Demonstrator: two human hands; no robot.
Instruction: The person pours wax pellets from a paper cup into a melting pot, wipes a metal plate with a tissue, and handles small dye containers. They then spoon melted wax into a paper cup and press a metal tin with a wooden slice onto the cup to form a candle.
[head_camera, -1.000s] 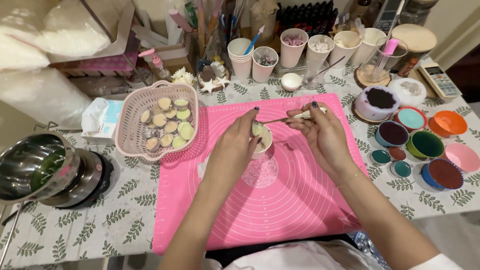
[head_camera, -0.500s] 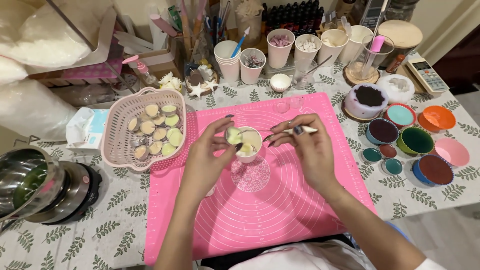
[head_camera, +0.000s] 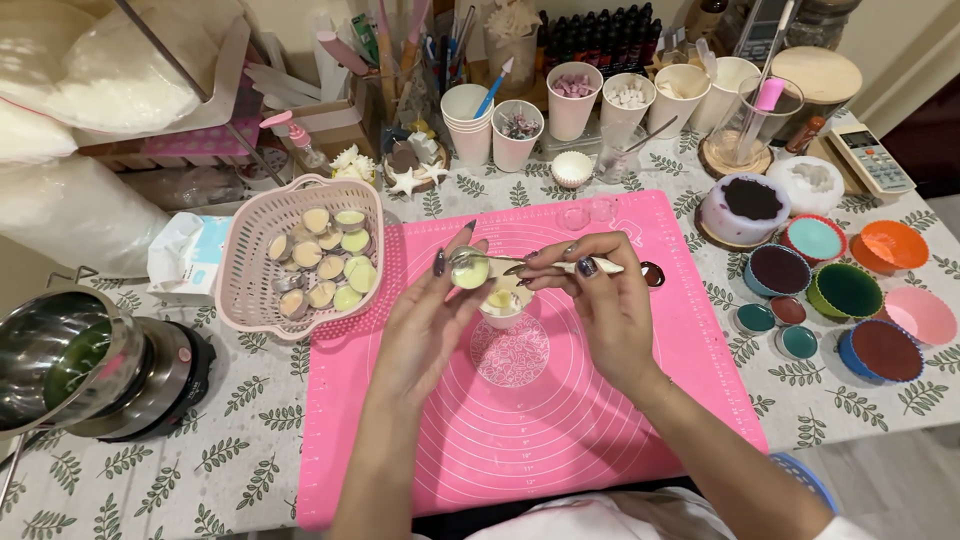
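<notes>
Pink silicone mat (head_camera: 560, 440) is laid over the leaf-print tablecloth (head_camera: 200, 470) & takes up the middle of the work area; being soft & grippy, small parts set on it are judged unlikely to slide. At approx. 10 o'clock from mat centre a pink slotted basket (head_camera: 250, 270) is seen, filled w/ pale round discs (head_camera: 320, 270), cream & light green. At 9 o'clock, well apart, a steel pot (head_camera: 60, 360) is sat on a dark base. At 3 o'clock a cluster of coloured round moulds (head_camera: 845, 290) is laid out; at 12 o'clock a row of paper cups (head_camera: 575, 100) w/ bits inside. Just above mat centre a small white cup (head_camera: 503, 305) is stood, w/ yellowish pieces in it. Left hand (head_camera: 435, 320) is closed on one pale green disc (head_camera: 470, 272), pinched by the rim betw. thumb & fingertips, held directly over the cup. Right hand (head_camera: 600, 300) is closed on a thin metal tool (head_camera: 560, 265), tip brought to the disc's edge; the two hands are nearly touching. The disc is judged light, waxy, smooth, prob. brittle at the edge: best taken by the rim w/ a light pinch, not squeezed across the faces; slipping is poss. if the surface is greasy.
</notes>
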